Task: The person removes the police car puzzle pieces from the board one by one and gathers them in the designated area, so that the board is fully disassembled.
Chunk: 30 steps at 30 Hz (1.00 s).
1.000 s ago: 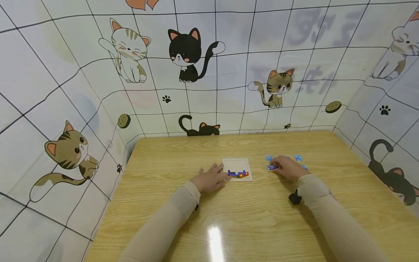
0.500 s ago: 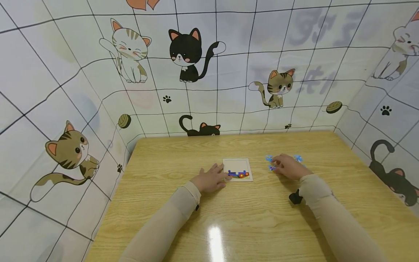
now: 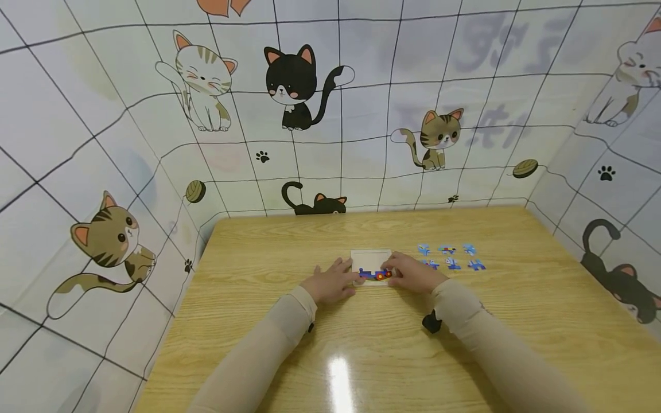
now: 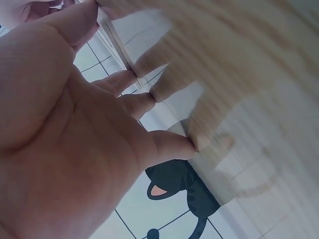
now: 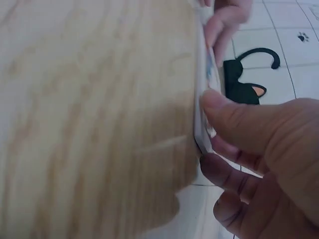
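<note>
A small white-framed jigsaw puzzle board (image 3: pixel 370 258) lies flat on the wooden table, its lower row filled with colourful pieces (image 3: pixel 373 275) showing red wheels. My left hand (image 3: pixel 331 282) rests beside it with fingers spread, the thumb over the lower left corner. In the left wrist view, the spread fingertips (image 4: pixel 172 144) touch the table. My right hand (image 3: pixel 415 272) grips the board at its right edge, the index finger reaching over the pieces. The right wrist view shows the thumb (image 5: pixel 224 112) on the frame's edge and other fingers curled around the corner.
To the right of the board, several loose blue jigsaw pieces (image 3: pixel 453 264) lie in two rows. The wooden table (image 3: pixel 289 241) meets walls (image 3: pixel 361 160) printed with cartoon cats at its back and sides.
My right hand has moved left from the loose pieces to the board's right edge, uncovering the two rows. The left hand and the board have stayed in place.
</note>
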Available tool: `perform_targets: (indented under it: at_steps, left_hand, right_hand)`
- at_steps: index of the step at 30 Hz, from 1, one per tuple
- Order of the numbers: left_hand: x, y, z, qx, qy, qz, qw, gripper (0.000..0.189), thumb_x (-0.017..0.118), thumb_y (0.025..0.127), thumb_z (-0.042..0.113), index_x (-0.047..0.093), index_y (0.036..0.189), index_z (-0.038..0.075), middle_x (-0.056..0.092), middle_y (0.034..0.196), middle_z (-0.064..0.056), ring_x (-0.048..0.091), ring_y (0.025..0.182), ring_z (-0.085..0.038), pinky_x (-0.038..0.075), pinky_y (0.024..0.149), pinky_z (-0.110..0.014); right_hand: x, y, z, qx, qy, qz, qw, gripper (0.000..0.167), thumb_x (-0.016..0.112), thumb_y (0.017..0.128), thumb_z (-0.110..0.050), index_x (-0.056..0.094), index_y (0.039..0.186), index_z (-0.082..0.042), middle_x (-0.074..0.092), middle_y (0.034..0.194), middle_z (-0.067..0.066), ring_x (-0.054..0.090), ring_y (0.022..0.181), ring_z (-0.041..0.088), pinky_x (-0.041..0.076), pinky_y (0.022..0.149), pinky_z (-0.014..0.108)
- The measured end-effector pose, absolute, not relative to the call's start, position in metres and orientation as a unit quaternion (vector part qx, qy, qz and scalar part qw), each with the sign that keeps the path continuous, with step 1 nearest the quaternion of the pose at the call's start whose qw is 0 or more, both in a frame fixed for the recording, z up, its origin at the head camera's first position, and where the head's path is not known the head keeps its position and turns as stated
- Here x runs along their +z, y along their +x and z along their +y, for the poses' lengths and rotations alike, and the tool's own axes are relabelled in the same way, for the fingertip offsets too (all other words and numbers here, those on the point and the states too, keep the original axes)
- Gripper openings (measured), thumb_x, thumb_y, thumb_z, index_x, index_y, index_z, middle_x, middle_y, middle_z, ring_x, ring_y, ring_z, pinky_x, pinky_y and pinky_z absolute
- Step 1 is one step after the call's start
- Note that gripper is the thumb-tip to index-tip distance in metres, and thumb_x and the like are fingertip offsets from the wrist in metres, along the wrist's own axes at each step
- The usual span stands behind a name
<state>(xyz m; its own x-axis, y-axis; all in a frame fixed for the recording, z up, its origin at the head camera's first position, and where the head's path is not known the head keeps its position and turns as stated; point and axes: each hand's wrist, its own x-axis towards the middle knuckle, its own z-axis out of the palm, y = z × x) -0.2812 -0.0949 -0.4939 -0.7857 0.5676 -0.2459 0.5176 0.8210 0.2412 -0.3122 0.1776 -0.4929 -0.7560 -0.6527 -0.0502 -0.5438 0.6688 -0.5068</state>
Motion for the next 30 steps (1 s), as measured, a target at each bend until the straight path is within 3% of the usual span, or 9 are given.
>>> perform_targets:
  at_steps: [5,9,16,22,30]
  left_hand:
    - [-0.493,-0.281,-0.094,0.088,0.283,0.942,0.159,0.038,0.049,0.107,0.040,0.052,0.145,0.039,0.016,0.169,-0.006,0.012,0.155,-0.033,0.019,0.110,-0.076]
    - [-0.494,-0.281,-0.094,0.089,0.282,0.941,0.164,0.039,0.049,0.107,0.040,0.051,0.146,0.040,0.015,0.170,-0.006,0.010,0.156,-0.032,0.017,0.110,-0.077]
    - [-0.493,-0.282,-0.091,0.081,0.277,0.943,0.164,0.038,0.050,0.107,0.040,0.052,0.145,0.040,0.016,0.170,-0.005,0.010,0.156,-0.032,0.020,0.109,-0.078]
    - [-0.491,-0.280,-0.088,0.072,0.272,0.946,0.160,0.035,0.050,0.107,0.039,0.052,0.142,0.040,0.018,0.169,-0.005,0.013,0.155,-0.033,0.023,0.106,-0.078]
    - [-0.492,-0.277,-0.087,0.022,0.278,0.951,0.133,0.050,0.044,0.108,0.044,0.030,0.157,0.046,0.018,0.169,-0.004,0.019,0.154,-0.033,0.033,0.103,-0.076]
  right_hand:
    - [-0.492,-0.309,0.168,-0.211,-0.331,0.913,0.106,0.037,0.071,0.095,-0.006,0.064,0.131,-0.002,0.056,0.109,0.008,0.053,0.085,0.014,0.049,0.077,0.035]
    - [-0.493,-0.308,0.164,-0.204,-0.330,0.916,0.099,0.027,0.071,0.094,-0.002,0.065,0.120,-0.005,0.057,0.108,0.009,0.057,0.091,0.019,0.050,0.084,0.043]
    - [-0.494,-0.309,0.158,-0.179,-0.315,0.926,0.112,0.024,0.072,0.094,-0.001,0.055,0.109,-0.009,0.049,0.099,0.005,0.052,0.080,0.016,0.047,0.075,0.035]
    - [-0.493,-0.308,0.159,-0.183,-0.323,0.923,0.099,0.026,0.071,0.093,0.001,0.053,0.108,-0.008,0.049,0.097,0.007,0.050,0.078,0.018,0.046,0.072,0.035]
    - [-0.491,-0.306,0.161,-0.185,-0.318,0.924,0.100,0.025,0.072,0.094,-0.003,0.060,0.115,-0.009,0.053,0.099,0.008,0.050,0.076,0.017,0.047,0.072,0.036]
